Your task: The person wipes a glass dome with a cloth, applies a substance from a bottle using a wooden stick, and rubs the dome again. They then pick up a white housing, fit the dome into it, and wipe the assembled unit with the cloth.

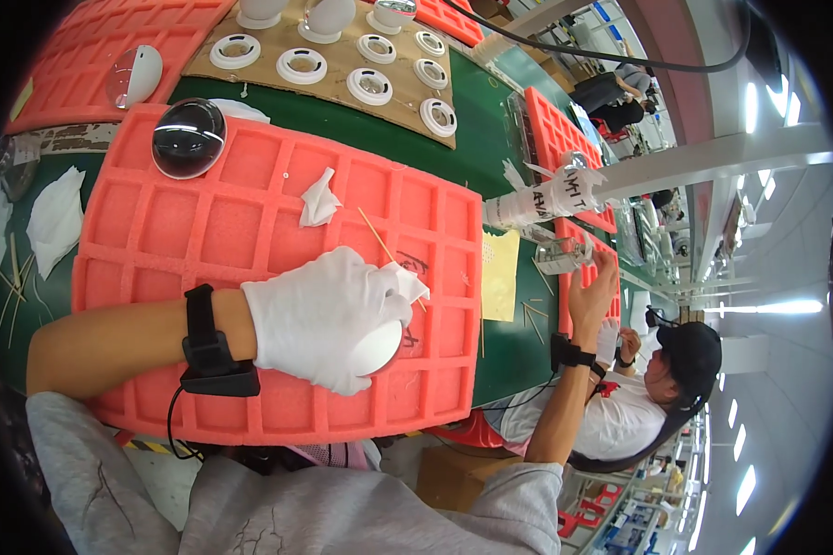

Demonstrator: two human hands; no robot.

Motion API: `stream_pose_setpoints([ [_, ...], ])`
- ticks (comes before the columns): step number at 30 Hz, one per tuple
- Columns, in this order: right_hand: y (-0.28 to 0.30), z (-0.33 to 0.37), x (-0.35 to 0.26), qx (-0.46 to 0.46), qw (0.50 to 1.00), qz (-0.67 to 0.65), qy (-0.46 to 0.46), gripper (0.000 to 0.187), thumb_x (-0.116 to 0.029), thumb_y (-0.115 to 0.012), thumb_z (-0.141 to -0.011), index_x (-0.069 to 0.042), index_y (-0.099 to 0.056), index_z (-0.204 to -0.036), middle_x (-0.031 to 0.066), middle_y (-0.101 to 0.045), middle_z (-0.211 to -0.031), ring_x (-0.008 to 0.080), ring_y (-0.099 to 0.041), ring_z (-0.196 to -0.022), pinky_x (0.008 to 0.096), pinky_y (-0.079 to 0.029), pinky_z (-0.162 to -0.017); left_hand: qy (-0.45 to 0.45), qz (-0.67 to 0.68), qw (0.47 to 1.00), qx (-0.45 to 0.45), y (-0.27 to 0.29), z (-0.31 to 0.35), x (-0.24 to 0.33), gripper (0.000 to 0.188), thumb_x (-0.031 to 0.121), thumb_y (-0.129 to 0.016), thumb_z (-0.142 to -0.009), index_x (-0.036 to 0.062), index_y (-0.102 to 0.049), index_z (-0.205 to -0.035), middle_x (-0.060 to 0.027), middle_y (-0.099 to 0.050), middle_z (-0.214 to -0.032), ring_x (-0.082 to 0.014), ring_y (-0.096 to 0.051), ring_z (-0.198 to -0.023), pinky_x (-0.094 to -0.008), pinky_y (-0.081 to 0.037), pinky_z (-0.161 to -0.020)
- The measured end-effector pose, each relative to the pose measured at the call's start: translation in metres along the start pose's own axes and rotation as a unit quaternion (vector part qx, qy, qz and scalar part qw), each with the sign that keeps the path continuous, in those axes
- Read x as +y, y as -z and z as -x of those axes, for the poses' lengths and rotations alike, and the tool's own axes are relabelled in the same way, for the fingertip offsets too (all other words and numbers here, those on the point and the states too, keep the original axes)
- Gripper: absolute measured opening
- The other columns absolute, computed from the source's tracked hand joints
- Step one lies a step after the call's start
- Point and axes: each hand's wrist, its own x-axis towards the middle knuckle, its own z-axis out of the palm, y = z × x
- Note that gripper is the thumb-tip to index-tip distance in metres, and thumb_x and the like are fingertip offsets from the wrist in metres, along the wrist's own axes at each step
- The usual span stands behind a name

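Observation:
My left hand (pixel 319 319), in a white glove, is closed around a smooth white rounded housing (pixel 377 350) above the red foam tray (pixel 278 416). A crumpled white wipe (pixel 404 281) sits at its fingertips, crossed by a thin wooden stick (pixel 375 231); whether the fingers grip these I cannot tell. Out to the right, my bare right hand (pixel 590 301) has its fingers curled at the end of a small clear bottle (pixel 560 257). Part of the grip there is hidden. At the tray's far left corner rests a dome with a dark, shiny face (pixel 189 139).
Several white rings (pixel 302 66) lie on cardboard (pixel 333 88) at the back. Another wipe (pixel 320 199) is in the tray. A wrapped post (pixel 537 202) and yellow paper (pixel 500 276) are to its right. A person in a black cap (pixel 690 356) works beyond my right arm.

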Motion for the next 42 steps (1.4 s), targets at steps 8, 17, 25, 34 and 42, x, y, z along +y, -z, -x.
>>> stream_pose_setpoints([
  [8, 0.008, -0.02, 0.016, -0.024, 0.997, -0.022, -0.066, 0.028, -0.011, -0.068, -0.088, -0.001, -0.066, -0.114, 0.0162, -0.067, -0.118, 0.0308, -0.061, -0.111, 0.0406, -0.048, -0.095, 0.019, 0.021, 1.0, 0.0, 0.004, 0.004, 0.005, 0.062, 0.034, -0.081, -0.066, 0.0013, -0.059, -0.114, -0.0191, -0.063, -0.097, -0.0378, -0.064, -0.081, -0.0452, -0.051, -0.074],
  [17, 0.033, -0.023, 0.036, 0.019, 0.874, -0.45, -0.182, 0.028, -0.012, -0.067, -0.091, 0.006, -0.068, -0.113, 0.0093, -0.071, -0.104, 0.0162, -0.065, -0.101, 0.0315, -0.051, -0.084, 0.045, 0.033, 0.998, -0.021, 0.007, 0.003, 0.007, 0.064, 0.035, -0.081, -0.069, 0.0007, -0.057, -0.117, -0.0205, -0.063, -0.099, -0.038, -0.064, -0.085, -0.0462, -0.052, -0.076],
  [25, -0.004, 0.018, -0.027, -0.149, 0.946, -0.259, -0.126, 0.026, -0.011, -0.067, -0.091, 0.003, -0.073, -0.111, 0.0095, -0.074, -0.106, 0.0155, -0.067, -0.098, 0.0279, -0.051, -0.086, 0.053, 0.017, 0.997, -0.048, 0.007, 0.002, 0.006, 0.065, 0.037, -0.082, -0.068, 0.0019, -0.058, -0.118, -0.0199, -0.064, -0.102, -0.0382, -0.064, -0.087, -0.0463, -0.052, -0.078],
  [34, -0.003, 0.022, -0.06, -0.187, 0.907, -0.352, -0.135, 0.025, -0.009, -0.063, -0.092, 0.003, -0.074, -0.112, 0.009, -0.074, -0.11, 0.0153, -0.067, -0.1, 0.0271, -0.048, -0.091, 0.045, 0.014, 0.998, -0.039, 0.006, 0.005, 0.004, 0.062, 0.037, -0.081, -0.069, 0.0026, -0.06, -0.115, -0.0197, -0.064, -0.103, -0.0382, -0.064, -0.087, -0.046, -0.053, -0.078],
  [42, 0.018, 0.02, -0.088, -0.249, 0.844, -0.446, -0.166, 0.025, -0.008, -0.063, -0.093, 0.004, -0.073, -0.113, 0.0108, -0.073, -0.113, 0.0144, -0.067, -0.1, 0.0274, -0.048, -0.092, 0.043, 0.016, 0.998, -0.04, 0.005, 0.005, 0.003, 0.061, 0.037, -0.081, -0.068, 0.0021, -0.06, -0.114, -0.0198, -0.064, -0.102, -0.0382, -0.064, -0.086, -0.0464, -0.053, -0.075],
])
